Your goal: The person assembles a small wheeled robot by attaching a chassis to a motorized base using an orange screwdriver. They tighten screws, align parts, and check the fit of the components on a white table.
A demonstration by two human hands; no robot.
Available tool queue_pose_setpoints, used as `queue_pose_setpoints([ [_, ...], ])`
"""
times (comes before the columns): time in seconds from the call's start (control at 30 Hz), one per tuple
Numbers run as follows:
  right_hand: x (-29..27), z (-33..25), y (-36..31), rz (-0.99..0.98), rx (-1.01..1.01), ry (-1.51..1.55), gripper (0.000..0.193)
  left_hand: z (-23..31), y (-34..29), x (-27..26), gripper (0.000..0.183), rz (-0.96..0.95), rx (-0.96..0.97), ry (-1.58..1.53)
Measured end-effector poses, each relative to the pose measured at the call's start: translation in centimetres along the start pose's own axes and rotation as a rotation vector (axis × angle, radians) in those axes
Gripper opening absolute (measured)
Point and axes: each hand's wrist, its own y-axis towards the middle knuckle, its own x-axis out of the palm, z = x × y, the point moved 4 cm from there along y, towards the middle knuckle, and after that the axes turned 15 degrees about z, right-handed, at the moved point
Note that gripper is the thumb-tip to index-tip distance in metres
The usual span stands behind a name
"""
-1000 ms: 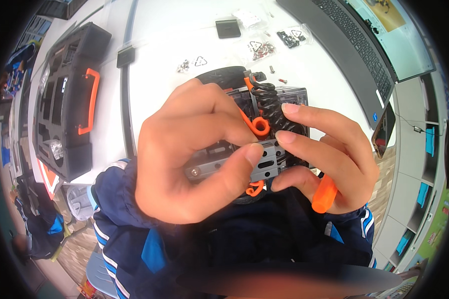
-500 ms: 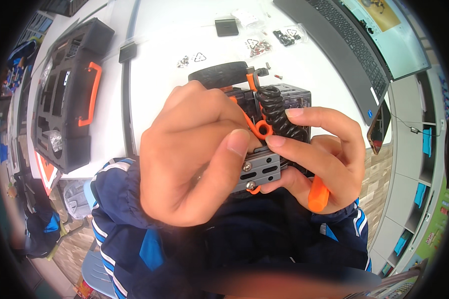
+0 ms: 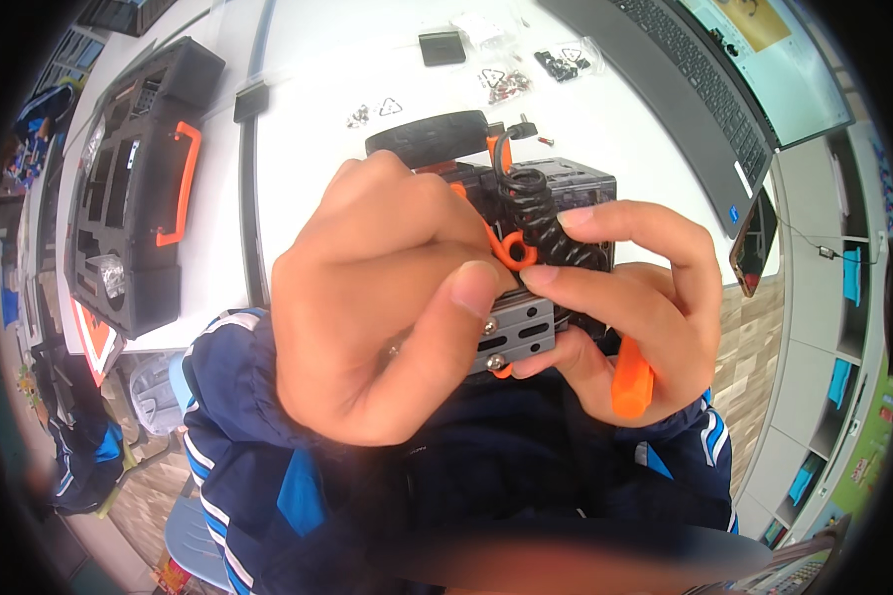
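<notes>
Grey metal is the material of the slotted bracket (image 3: 530, 332), which is between the two hands, in front of the person's chest, near the edge of the white bench (image 3: 306, 111). The left hand (image 3: 382, 302) is curled almost closed on the bracket's left part, with the thumb over it; what its hidden fingers touch, I cannot tell. Two screws (image 3: 495, 363) sit in the bracket, beside this thumb. The right hand (image 3: 660, 297) is half open: the index finger touches the black coiled cable (image 3: 534, 210), the middle fingertip is just beside the orange ring (image 3: 516, 260), and the thumb is at the bracket's lower right corner. Under its bent fingers, this hand also holds an orange handle (image 3: 632, 385). Beyond are a black wheel (image 3: 427, 138) and a dark see-through box (image 3: 583, 178).
</notes>
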Motion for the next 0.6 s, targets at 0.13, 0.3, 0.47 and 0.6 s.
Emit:
queue_pose_setpoints([
  [0.13, 0.3, 0.5, 0.3, -0.005, -0.003, 0.032, 0.027, 0.1, 0.1, 0.0, 0.024, -0.014, -0.016, 0.009],
  [0.3, 0.3, 0.3, 0.3, -0.024, -0.03, -0.047, 0.025, 0.3, 0.3, 0.0, 0.02, -0.026, -0.017, 0.025],
  [0.47, 0.6, 0.0, 0.7, -0.01, 0.043, -0.036, 0.019, 0.2, 0.1, 0.0, 0.019, -0.062, -0.023, 0.051],
  [0.6, 0.0, 0.3, 1.2, -0.072, 0.134, 0.136, 0.029, 0.0, 0.5, 0.2, 0.017, -0.043, -0.033, 0.021],
])
